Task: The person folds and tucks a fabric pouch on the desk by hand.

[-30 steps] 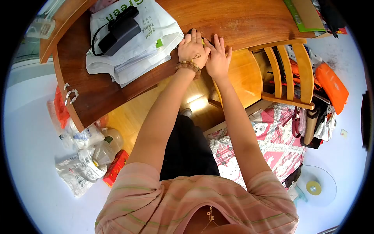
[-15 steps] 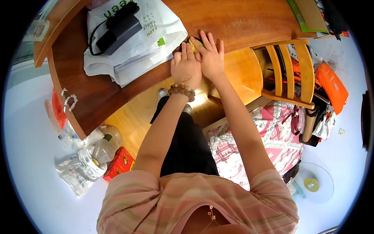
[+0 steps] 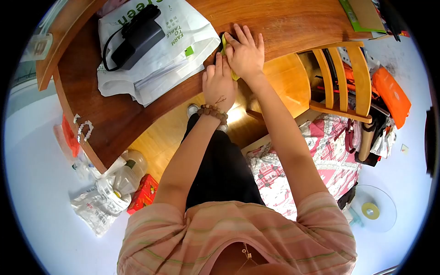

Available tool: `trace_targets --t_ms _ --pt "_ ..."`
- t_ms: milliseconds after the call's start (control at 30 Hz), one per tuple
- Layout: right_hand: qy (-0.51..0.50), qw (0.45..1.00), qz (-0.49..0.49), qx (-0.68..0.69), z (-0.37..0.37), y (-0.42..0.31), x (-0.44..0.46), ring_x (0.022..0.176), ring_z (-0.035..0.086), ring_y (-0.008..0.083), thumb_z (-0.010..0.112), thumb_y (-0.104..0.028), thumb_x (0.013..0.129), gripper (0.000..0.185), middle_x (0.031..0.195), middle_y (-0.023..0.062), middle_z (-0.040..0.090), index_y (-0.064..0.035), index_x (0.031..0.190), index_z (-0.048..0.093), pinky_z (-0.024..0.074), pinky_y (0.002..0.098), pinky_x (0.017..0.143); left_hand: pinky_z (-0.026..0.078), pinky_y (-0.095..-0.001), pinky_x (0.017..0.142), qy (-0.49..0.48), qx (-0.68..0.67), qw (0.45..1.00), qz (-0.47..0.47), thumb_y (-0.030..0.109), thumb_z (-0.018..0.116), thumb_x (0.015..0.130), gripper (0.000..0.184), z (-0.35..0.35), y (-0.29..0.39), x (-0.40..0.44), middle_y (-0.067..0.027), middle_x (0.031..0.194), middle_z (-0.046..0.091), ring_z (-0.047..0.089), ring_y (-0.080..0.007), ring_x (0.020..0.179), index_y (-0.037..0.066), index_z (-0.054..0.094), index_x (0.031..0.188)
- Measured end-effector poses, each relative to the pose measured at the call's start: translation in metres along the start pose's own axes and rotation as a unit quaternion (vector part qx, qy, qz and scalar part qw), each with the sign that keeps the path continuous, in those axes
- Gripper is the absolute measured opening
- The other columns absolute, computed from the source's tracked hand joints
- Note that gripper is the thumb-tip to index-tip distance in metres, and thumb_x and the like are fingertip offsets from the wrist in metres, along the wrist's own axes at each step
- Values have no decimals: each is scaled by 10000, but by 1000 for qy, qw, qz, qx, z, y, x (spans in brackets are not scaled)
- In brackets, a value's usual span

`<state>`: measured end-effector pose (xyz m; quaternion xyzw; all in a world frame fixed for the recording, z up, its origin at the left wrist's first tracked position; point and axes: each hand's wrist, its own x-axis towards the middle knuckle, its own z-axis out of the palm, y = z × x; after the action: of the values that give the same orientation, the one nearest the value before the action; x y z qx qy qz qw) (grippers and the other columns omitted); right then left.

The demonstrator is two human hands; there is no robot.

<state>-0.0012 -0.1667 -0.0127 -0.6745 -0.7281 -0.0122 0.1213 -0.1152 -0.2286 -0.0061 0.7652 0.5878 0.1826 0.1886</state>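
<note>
Both hands are at the front edge of the brown wooden desk. A yellow-green and black item, mostly covered, lies at the edge; what it is I cannot make out. My right hand rests on it with fingers spread. Beside it on the left, my left hand wears a beaded bracelet, its fingers stretched toward the same item and touching the right hand. To the left, a white plastic bag lies on the desk with a black device and its cord on top.
A wooden chair stands against the desk at the right. Beyond it are an orange bag and a patterned pink-and-white cloth. Plastic bags and a red box are at lower left; a cardboard box is at upper right.
My right hand has moved up and spread over the item, further onto the desk. My left hand has shifted down from its place a second ago. More of the yellow-green item shows between them.
</note>
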Motion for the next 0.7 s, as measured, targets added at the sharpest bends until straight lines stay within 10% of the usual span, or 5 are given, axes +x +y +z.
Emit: trace_targets --t_ms 700 --pt "11 997 43 58 12 -2 -9 1456 309 223 479 -306 973 410 1558 84 372 -222 1358 594 165 506 1193 407 -441 998 8 15 1000 22 140 676 808 624 2 0 -14 -150 1480 442 493 -309 1151 -44 483 1372"
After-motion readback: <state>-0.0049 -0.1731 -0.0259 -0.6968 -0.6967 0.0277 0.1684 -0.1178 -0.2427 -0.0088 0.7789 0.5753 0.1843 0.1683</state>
